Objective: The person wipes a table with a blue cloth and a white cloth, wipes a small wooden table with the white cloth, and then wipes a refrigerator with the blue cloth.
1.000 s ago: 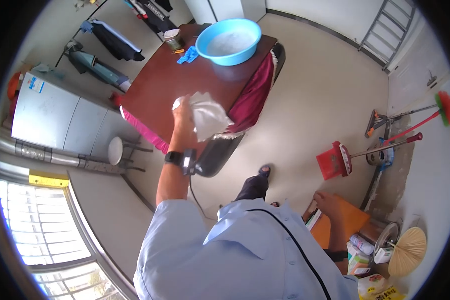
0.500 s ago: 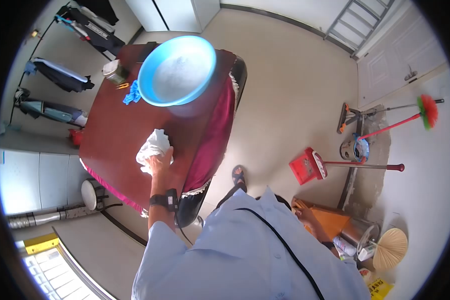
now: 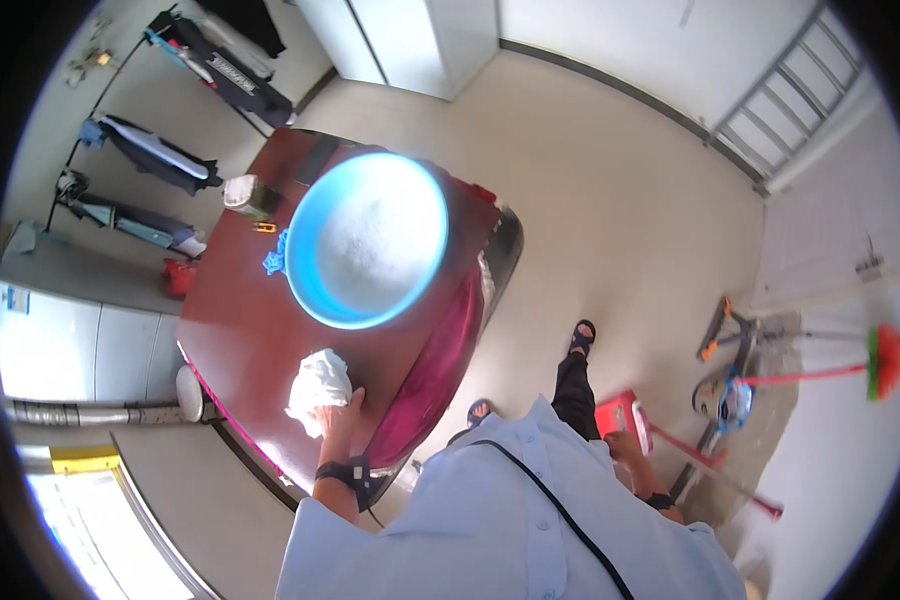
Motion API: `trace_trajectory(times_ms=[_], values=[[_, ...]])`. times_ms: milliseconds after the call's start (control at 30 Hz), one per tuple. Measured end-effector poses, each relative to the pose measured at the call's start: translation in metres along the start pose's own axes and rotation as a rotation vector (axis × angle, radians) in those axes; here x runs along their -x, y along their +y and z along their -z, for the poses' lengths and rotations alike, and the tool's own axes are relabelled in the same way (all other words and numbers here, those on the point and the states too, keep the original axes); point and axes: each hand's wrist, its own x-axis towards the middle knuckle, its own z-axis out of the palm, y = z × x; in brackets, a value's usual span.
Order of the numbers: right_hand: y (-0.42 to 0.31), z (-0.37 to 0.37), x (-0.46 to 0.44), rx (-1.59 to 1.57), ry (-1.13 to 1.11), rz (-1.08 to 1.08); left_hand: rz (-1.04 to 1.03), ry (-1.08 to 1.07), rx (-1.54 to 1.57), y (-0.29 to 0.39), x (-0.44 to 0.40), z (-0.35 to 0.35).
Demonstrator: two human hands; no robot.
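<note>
My left hand is wrapped round a crumpled white cloth over the near part of the dark red table. Beyond the cloth stands a large light-blue basin, with whitish, foamy-looking contents. A crumpled blue item lies against the basin's left side. My right hand hangs low by my right side, in front of the red dustpan; its fingers look curled, and whether anything is in them cannot be made out.
A jar and a small orange item are on the table's far left. Clothes hang on a rack at the left. A round stool stands left of the table. A bucket and brushes are at the right wall.
The view has shifted and the basin appears nearer. My left hand, with the white cloth, has come down onto the near tabletop. One foot has stepped forward.
</note>
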Motion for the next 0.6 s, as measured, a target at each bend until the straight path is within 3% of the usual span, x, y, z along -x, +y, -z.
trace_trajectory(times_ms=[67,200,233,300,367,400,467,600], values=[[0.017,0.03,-0.054,0.059,0.031,0.127,0.002,-0.022,-0.004,0.015,0.005,0.015],[0.069,0.118,-0.183,0.542,-0.062,0.587,0.493,-0.082,-0.27,0.052,0.019,0.007],[0.069,0.155,-0.205,0.424,-0.127,0.521,0.569,-0.168,-0.223,0.069,0.022,0.016],[0.063,0.228,-0.245,0.242,-0.133,0.488,0.653,-0.059,-0.092,0.1,0.033,0.016],[0.05,0.287,-0.287,0.235,-0.168,0.278,0.743,-0.015,0.011,0.128,0.046,0.015],[0.01,0.329,-0.292,0.297,-0.233,0.036,0.791,-0.02,0.057,0.144,0.05,0.013],[0.025,0.36,-0.355,0.315,0.08,0.341,0.889,-0.033,0.145,0.159,0.058,-0.003],[-0.07,0.418,-0.413,0.175,0.142,0.434,1.055,-0.006,0.303,0.192,0.062,-0.024]])
